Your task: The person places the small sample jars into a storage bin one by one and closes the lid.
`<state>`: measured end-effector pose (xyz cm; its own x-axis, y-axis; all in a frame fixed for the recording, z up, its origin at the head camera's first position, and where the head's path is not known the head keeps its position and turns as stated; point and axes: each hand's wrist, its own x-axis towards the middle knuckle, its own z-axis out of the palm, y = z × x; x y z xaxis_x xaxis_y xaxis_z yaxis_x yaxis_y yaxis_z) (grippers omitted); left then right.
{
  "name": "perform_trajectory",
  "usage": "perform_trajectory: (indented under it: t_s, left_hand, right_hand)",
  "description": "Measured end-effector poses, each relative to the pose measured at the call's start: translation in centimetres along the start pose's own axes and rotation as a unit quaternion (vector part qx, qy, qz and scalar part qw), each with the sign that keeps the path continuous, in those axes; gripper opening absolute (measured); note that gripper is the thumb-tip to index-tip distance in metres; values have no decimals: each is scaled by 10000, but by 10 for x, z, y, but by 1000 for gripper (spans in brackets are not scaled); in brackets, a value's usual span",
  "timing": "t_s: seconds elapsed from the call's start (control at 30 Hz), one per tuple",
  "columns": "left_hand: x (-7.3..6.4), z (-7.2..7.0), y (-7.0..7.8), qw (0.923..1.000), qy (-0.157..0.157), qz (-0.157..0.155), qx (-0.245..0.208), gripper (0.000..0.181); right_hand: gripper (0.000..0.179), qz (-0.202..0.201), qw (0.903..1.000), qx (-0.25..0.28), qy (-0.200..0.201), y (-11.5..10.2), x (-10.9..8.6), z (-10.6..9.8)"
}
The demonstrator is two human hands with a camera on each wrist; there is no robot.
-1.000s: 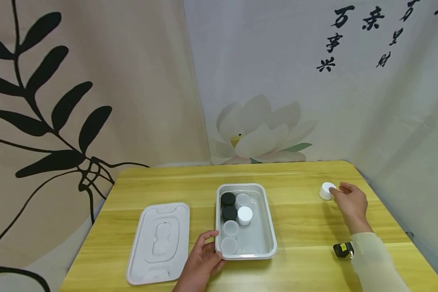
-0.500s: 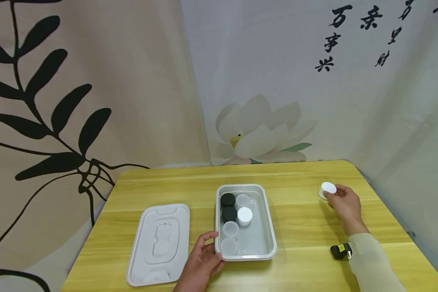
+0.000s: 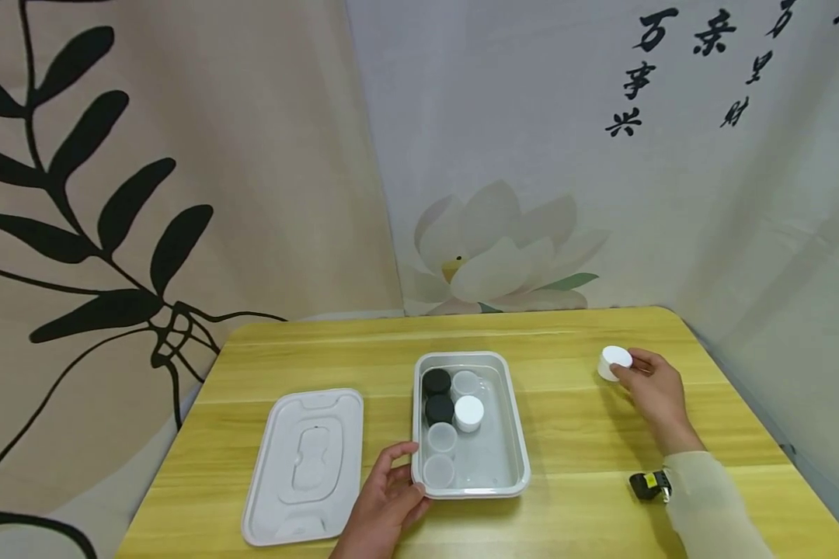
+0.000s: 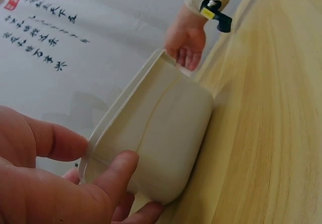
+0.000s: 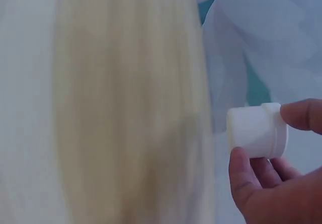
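Note:
Between the thumb and fingers of my right hand (image 3: 656, 392) is a small white jar with a lid (image 3: 612, 363), at the table's right side. In the right wrist view the jar (image 5: 254, 129) appears raised off the table. My left hand (image 3: 386, 497) holds the near left corner of a white plastic box (image 3: 506, 462); its thumb (image 4: 121, 171) lies against the outer wall in the left wrist view. Inside the box stand two black-lidded jars (image 3: 438, 394), several translucent-lidded jars (image 3: 440, 454) and one white-lidded jar (image 3: 469, 414).
A white box lid (image 3: 304, 466) lies flat on the wooden table (image 3: 566, 435), left of the box. A small black device (image 3: 649, 485) is fixed at my right wrist. Printed curtains (image 3: 287, 155) hang behind the table's far edge.
My right hand has closed its fingers on the white jar and moved it slightly left. The left hand and the box have stayed in place.

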<state>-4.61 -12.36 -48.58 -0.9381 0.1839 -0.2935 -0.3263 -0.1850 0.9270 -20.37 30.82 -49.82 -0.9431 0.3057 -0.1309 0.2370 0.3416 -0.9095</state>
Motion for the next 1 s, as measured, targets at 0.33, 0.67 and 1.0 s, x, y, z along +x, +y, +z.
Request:
perform_trajectory:
  t_s: [0.33,0.67,1.0]
  left_hand:
    - [2,-2,-3,10000,7,-38,-14,63]
    - [1,-1,0,10000,45,-46,-46,63]
    - [1,-1,0,10000,-1,-43,-55,63]
  right_hand:
    - [65,-906,9930,223,-730,-46,-26,14]
    - [55,-1189,9784,553,-1600,-86,-58,39]
    - [49,-1491,9620,316,-2266,-96,-90,75]
